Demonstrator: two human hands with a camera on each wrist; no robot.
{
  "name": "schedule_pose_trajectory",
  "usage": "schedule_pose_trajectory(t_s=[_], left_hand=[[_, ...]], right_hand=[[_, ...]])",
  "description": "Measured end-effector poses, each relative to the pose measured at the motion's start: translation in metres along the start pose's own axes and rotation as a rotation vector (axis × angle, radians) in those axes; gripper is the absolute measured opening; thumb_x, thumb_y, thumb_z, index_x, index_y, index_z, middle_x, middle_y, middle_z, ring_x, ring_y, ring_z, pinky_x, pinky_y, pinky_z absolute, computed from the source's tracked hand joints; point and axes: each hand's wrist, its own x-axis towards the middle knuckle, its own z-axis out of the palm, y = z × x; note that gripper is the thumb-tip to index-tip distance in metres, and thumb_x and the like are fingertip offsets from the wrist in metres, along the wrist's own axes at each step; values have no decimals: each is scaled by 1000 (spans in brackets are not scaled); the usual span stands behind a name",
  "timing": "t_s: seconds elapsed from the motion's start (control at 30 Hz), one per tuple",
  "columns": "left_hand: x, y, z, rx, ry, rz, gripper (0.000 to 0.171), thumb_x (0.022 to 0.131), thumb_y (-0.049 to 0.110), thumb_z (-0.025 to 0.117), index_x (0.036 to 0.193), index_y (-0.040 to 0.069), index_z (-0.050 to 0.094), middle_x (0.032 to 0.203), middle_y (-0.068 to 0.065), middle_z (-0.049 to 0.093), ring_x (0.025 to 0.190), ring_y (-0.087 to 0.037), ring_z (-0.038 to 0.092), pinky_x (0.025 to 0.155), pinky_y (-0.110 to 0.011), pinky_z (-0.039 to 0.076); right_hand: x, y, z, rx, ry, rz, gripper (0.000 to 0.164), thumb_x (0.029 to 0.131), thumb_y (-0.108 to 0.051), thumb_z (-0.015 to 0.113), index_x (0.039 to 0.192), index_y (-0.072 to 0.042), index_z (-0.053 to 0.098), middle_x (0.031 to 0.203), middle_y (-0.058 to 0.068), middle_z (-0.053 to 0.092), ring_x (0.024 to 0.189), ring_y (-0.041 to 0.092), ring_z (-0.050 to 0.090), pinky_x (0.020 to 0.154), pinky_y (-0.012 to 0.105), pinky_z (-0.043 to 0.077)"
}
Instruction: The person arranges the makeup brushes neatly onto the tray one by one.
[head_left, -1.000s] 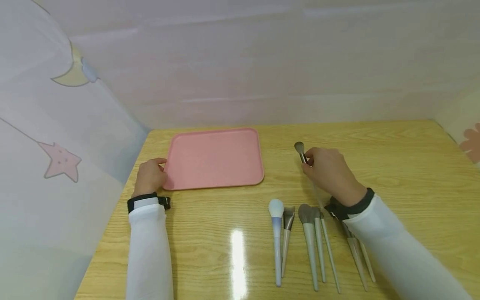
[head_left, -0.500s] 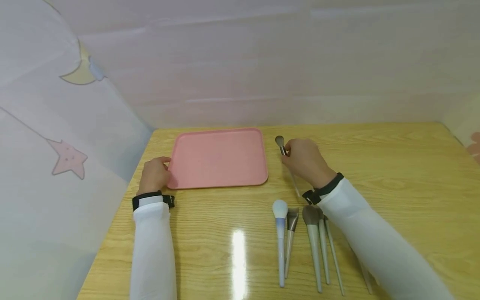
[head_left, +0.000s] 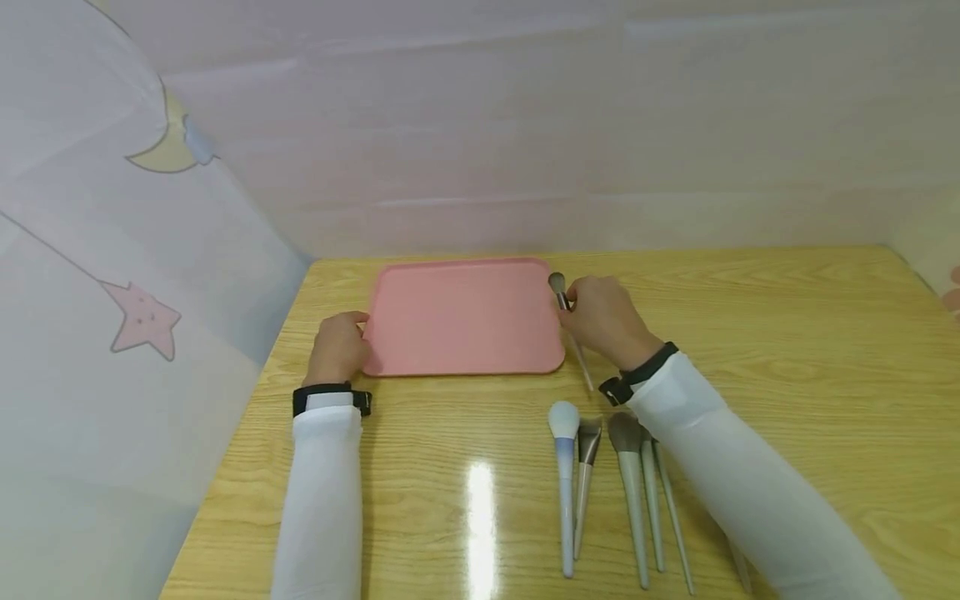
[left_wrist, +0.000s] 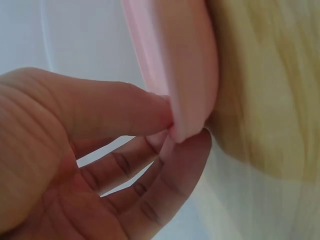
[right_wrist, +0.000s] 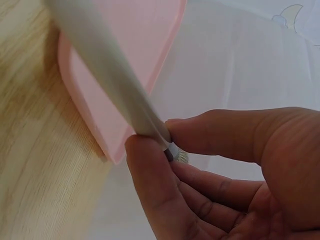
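My left hand pinches the left rim of a pink rectangular tray. In the left wrist view, the thumb lies on top of the tray's rim and fingertips are beneath it. At the tray's right side, my right hand pinches a makeup brush near its metal ferrule. Its grey bristles point away from me, and its pale handle slants back toward me. In the head view the brush head appears right at the tray's right rim; whether they touch I cannot tell.
Several more makeup brushes lie on the wooden table nearer to me, among them a white-tipped brush and a large grey one. My right sleeve covers part of the group. A pale patterned backdrop stands behind.
My right hand has carried the brush leftward to the tray's side. In the last half second, my left hand and the tray have shifted to the right.
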Motion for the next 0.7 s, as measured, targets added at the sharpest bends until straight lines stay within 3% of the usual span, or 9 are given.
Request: schedule_pose_trajectory(t_s=[0.13,0.37,0.6,0.7], left_hand=[[0,10,6,7,1,30,63,84,-9,46,146,-8,55,113,-26,72,94,-30,64,76,-33,51],[0,25,15,-24,-35,30,61,86,-9,51,147,-7,55,114,-25,72,90,-28,62,69,-28,46],[-2,43,25,-28,-53,34,58,89,-10,51,146,-7,56,144,-25,63,110,-32,63,97,-41,55],[-3,49,30,-13,-48,59,57,87,-11,53,143,-7,59,140,-24,66,108,-32,64,96,-41,56]], right_hand=[[1,4,0,15,5,8,27,100,-17,63,81,1,70,61,2,53,53,12,43,49,24,32],[3,8,-1,36,15,17,25,99,-16,64,81,1,69,60,1,51,52,12,43,48,25,33],[6,11,-3,31,-12,56,27,101,-17,65,80,0,67,59,0,48,50,12,44,48,24,34],[7,14,-5,29,-15,60,28,101,-17,64,80,1,67,58,0,49,50,11,45,48,23,35]])
